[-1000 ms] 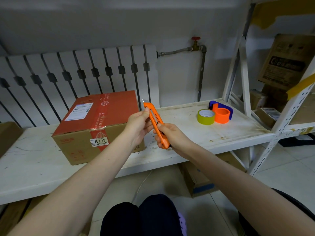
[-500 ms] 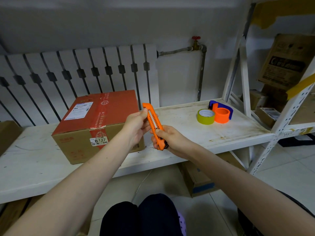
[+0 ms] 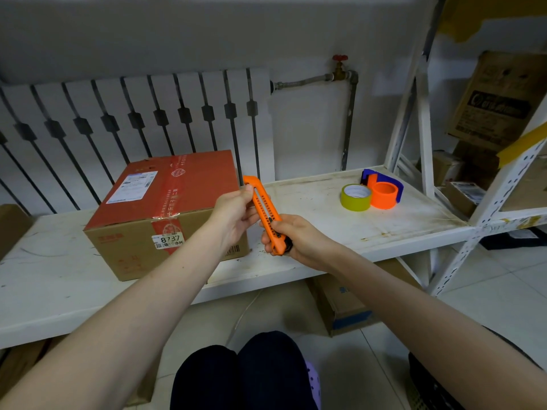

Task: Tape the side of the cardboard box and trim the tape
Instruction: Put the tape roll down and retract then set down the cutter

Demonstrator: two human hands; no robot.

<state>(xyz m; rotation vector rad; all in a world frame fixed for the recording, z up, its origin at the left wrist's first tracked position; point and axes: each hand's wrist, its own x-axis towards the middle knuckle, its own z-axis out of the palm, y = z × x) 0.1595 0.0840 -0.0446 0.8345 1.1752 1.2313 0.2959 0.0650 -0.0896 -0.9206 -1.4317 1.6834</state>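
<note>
A cardboard box [image 3: 165,208] with a red top and a white label stands on the white shelf board [image 3: 325,220]. In front of its right corner I hold an orange utility knife [image 3: 265,213] in both hands. My left hand [image 3: 233,216] pinches its upper end. My right hand [image 3: 291,236] grips its lower end. No blade shows at the tip. A yellow-green tape roll [image 3: 356,197] and an orange roll in a blue dispenser [image 3: 383,192] lie at the right of the board.
A white radiator [image 3: 133,128] stands behind the box, with a pipe and red valve [image 3: 340,66] on the wall. A metal rack [image 3: 503,143] with cartons stands at the right. Another carton [image 3: 343,303] sits under the board. My knees [image 3: 245,377] are below.
The blade tip seen at the knife's upper end a second ago no longer shows. Both hands and the knife have shifted slightly left and down.
</note>
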